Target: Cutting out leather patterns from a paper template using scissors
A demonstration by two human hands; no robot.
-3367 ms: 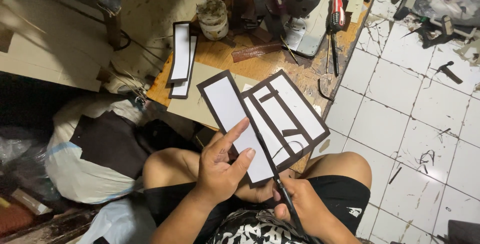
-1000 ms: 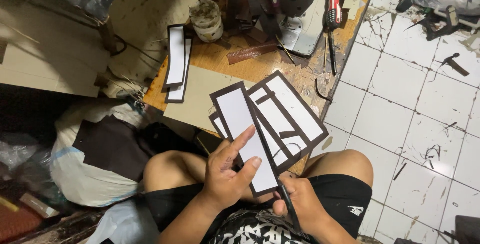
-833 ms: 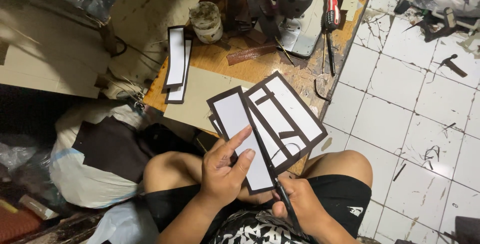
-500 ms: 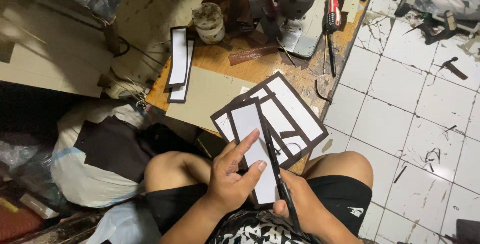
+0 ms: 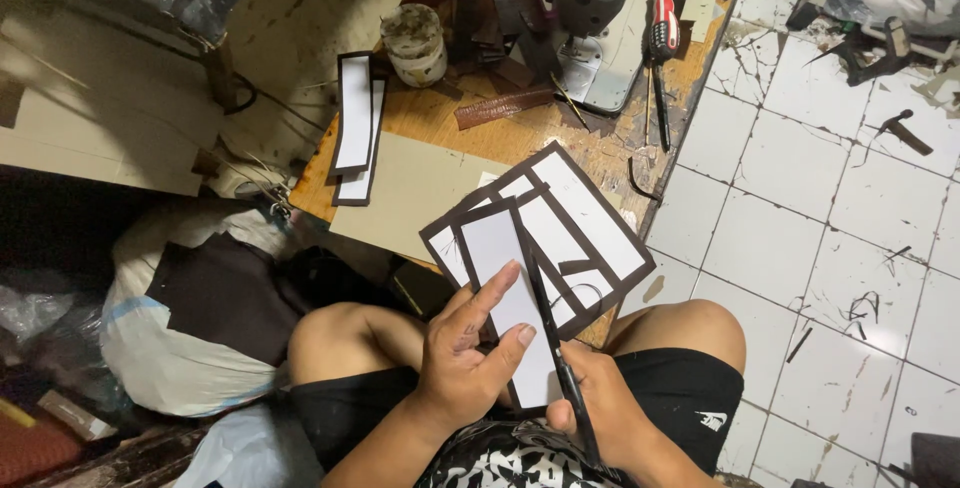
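Note:
My left hand (image 5: 468, 358) holds a white rectangular piece with a dark brown border (image 5: 505, 258), fingers spread over its face. My right hand (image 5: 600, 413) grips black scissors (image 5: 548, 333), whose blades run up along the right edge of that piece. Behind it lies a larger white sheet with brown strips outlining panels (image 5: 580, 223), partly over my lap and the low table edge. Both hands sit above my bare knees and black shorts.
A low wooden table (image 5: 500, 133) carries a tan card sheet (image 5: 410, 193), two narrow bordered strips (image 5: 353, 128), a white pot (image 5: 415, 43), a red-handled tool (image 5: 662, 33) and a machine base (image 5: 590, 8). A stuffed white bag (image 5: 180, 348) sits left. White tiled floor lies right.
The bordered piece has slid down toward me and turned more upright in my left hand. The scissors now lie along its right edge.

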